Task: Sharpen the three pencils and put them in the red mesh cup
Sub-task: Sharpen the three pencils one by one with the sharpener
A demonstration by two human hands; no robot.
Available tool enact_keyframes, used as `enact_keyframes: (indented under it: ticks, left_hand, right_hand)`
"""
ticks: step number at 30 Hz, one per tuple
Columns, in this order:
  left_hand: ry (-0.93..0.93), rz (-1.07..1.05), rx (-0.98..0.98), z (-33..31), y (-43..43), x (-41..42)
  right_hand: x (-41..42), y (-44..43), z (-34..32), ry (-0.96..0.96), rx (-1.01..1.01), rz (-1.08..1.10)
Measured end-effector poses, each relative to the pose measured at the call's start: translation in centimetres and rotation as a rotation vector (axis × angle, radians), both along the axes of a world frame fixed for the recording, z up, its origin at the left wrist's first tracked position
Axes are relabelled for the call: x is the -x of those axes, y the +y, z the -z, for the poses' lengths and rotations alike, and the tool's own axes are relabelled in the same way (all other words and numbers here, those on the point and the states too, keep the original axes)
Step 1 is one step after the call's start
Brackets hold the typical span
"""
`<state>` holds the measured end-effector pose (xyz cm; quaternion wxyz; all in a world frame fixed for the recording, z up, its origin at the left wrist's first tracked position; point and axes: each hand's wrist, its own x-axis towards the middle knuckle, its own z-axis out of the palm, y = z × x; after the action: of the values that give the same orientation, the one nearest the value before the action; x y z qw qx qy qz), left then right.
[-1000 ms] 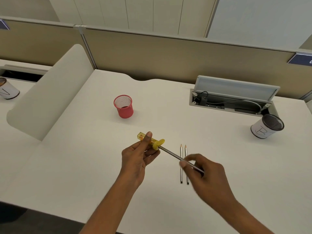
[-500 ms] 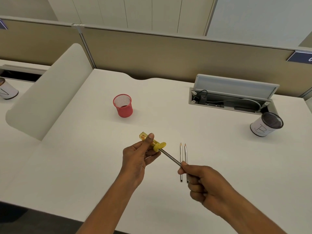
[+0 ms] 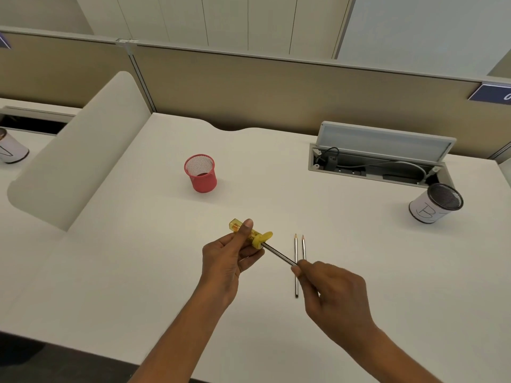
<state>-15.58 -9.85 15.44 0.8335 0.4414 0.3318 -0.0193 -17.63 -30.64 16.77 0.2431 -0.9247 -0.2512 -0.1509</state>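
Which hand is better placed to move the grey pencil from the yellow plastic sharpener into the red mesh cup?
Probably the right hand: it pinches the grey pencil, while the left hand grips the yellow sharpener.

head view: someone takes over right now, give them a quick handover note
Left hand grips the yellow see-through plastic sharpener above the white desk.
Right hand pinches a thin grey pencil whose tip is inside the sharpener.
Two more thin grey pencils lie side by side on the desk by the right hand, far ends pointed.
Red mesh cup stands upright further back, no pencil in it.
Done: nothing in the cup yet.
Left: finish this pencil, check the other two, put all three in the cup.
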Motion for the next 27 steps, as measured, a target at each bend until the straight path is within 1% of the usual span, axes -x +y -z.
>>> enact_keyframes:
  ticks: [2,4,5,6,7,8,9,10,11,13,15,16,17,19,21,22,23,24,25,26,27]
  left_hand:
    - [-0.013,0.010,-0.011,0.0,0.1,-0.1]
    - [-0.027,0.023,-0.018,0.0,0.1,-0.2]
    - [-0.035,0.027,-0.016,0.0,0.1,-0.2]
    - [-0.044,0.031,-0.013,0.0,0.0,-0.2]
    - [-0.051,0.036,-0.011,0.0,0.0,-0.2]
    - [-0.054,0.038,-0.013,0.0,-0.1,-0.2]
    - [-0.052,0.034,-0.018,0.1,-0.2,-0.2]
    - [-0.047,0.026,-0.022,0.1,-0.2,-0.3]
    - [-0.041,0.017,-0.022,0.2,-0.3,-0.3]
    - [-0.026,-0.008,-0.018,0.2,-0.4,-0.4]
    - [-0.016,-0.032,-0.003,0.2,-0.4,-0.5]
    - [-0.015,-0.038,0.006,0.2,-0.3,-0.6]
    - [-0.015,-0.041,0.014,0.2,-0.2,-0.7]
    - [-0.016,-0.040,0.022,0.1,-0.1,-0.7]
    - [-0.020,-0.032,0.023,0.1,-0.1,-0.7]
    - [-0.024,-0.025,0.021,0.1,-0.1,-0.7]
    - [-0.029,-0.018,0.017,0.1,-0.1,-0.6]
    - [-0.035,-0.012,0.009,0.1,-0.1,-0.6]
    - [-0.038,-0.006,0.000,0.1,0.0,-0.6]
    - [-0.039,0.000,-0.010,0.1,0.0,-0.6]
    - [-0.042,0.007,-0.022,0.1,0.1,-0.7]
  right_hand:
    - [0.1,0.7,-0.7,0.518,-0.354,0.156]
    - [-0.8,0.5,-1.5,1.126,-0.764,0.345]
    - [-1.2,0.3,-2.0,1.417,-0.927,0.401]
    - [-1.6,-0.1,-2.3,1.618,-1.047,0.420]
    - [-1.7,-0.3,-2.4,1.700,-1.096,0.408]
    - [-1.8,-0.5,-2.4,1.687,-1.072,0.370]
    - [-1.7,-0.4,-2.2,1.590,-0.992,0.327]
    - [-1.4,-0.2,-1.9,1.408,-0.870,0.282]
    - [-1.1,0.0,-1.6,1.169,-0.712,0.236]
    - [-0.9,-0.1,-0.8,0.620,-0.352,0.137]
    - [-1.0,-0.4,-0.1,0.153,0.020,0.044]
    - [-1.2,-0.6,0.4,-0.033,0.155,0.001]
    - [-1.3,-0.8,0.8,-0.179,0.238,-0.015]
    - [-1.5,-1.0,1.2,-0.336,0.300,-0.019]
    - [-1.7,-0.9,1.3,-0.401,0.295,-0.034]
    - [-1.7,-0.8,1.2,-0.394,0.261,-0.040]
    - [-1.5,-0.6,1.2,-0.338,0.205,-0.043]
    - [-1.3,-0.4,1.0,-0.224,0.114,-0.036]
    - [-1.1,0.0,0.8,-0.050,-0.020,-0.010]
    - [-0.9,0.4,0.5,0.181,-0.181,0.044]
    - [-0.9,0.7,0.1,0.460,-0.358,0.123]
